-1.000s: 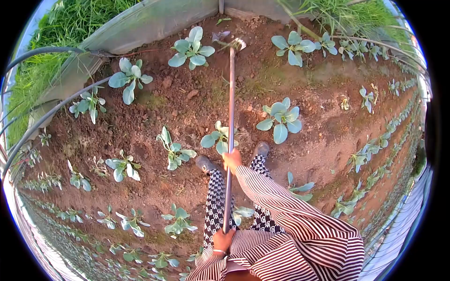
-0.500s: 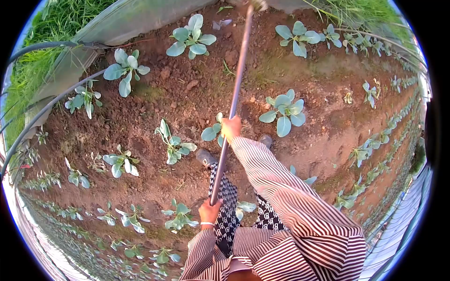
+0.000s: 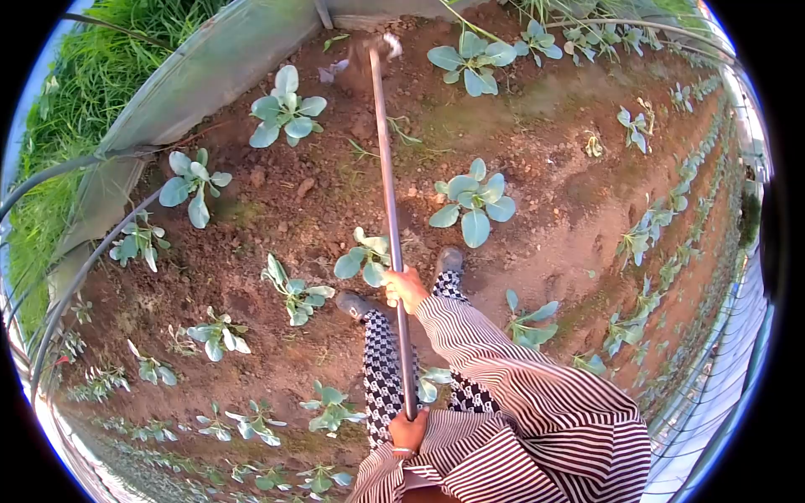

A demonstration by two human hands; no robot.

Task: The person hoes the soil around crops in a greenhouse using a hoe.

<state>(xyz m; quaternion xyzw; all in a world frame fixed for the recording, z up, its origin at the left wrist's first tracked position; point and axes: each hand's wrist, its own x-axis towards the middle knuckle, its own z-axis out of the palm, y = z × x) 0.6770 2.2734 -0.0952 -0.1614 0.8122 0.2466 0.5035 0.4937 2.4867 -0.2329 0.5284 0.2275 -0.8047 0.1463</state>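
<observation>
at the lower centre of the frame the left hand (image 3: 409,430) is gripping the butt of a long-handled tool (image 3: 389,168), and nearer the middle the right hand (image 3: 406,289) is clasping the shaft — both closed firmly round it, well apart from each other. the tool is stretching up to the top centre, where its blurred head (image 3: 387,48) is showing against brown soil (image 3: 537,251) — whether they are touching cannot be told. a leafy plant (image 3: 366,255) is standing just left of the shaft near the right hand, and two shoes (image 3: 354,304) are flanking the shaft mid-frame.
</observation>
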